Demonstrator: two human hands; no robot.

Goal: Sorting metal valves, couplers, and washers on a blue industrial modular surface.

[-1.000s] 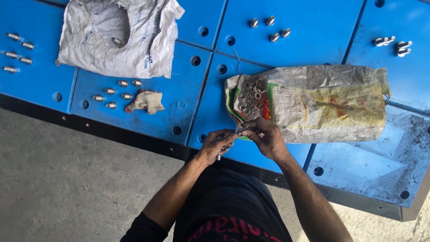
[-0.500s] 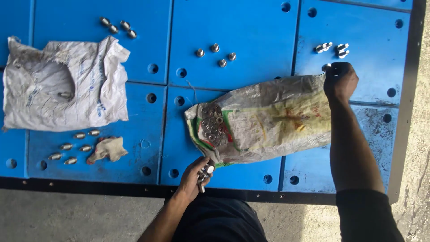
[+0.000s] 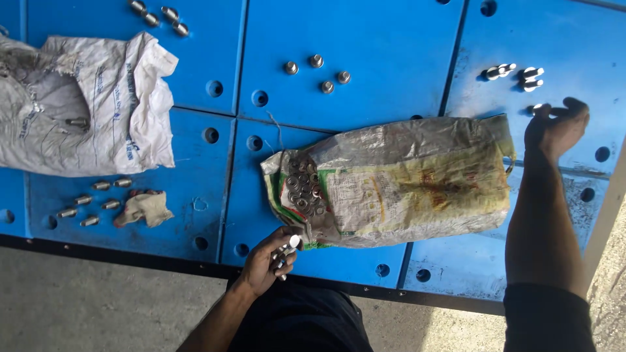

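Right hand (image 3: 554, 127) has reached further out – fingers now curled at a bolt (image 3: 536, 108) by the far bolt group (image 3: 512, 73). Left hand (image 3: 268, 257) pinches bolts (image 3: 287, 248) near sack (image 3: 391, 182) w/ washers (image 3: 301, 190) – kept ready.

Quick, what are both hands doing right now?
Left hand: closed around some bolts.
Right hand: fingers pinched on a bolt lying on the blue panel.

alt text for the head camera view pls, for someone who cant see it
Seen from above, a person's left hand holds a few metal bolts beside an open woven sack of washers on blue panels, while the right hand reaches a bolt group far right. More bolts and a white sack lie left.
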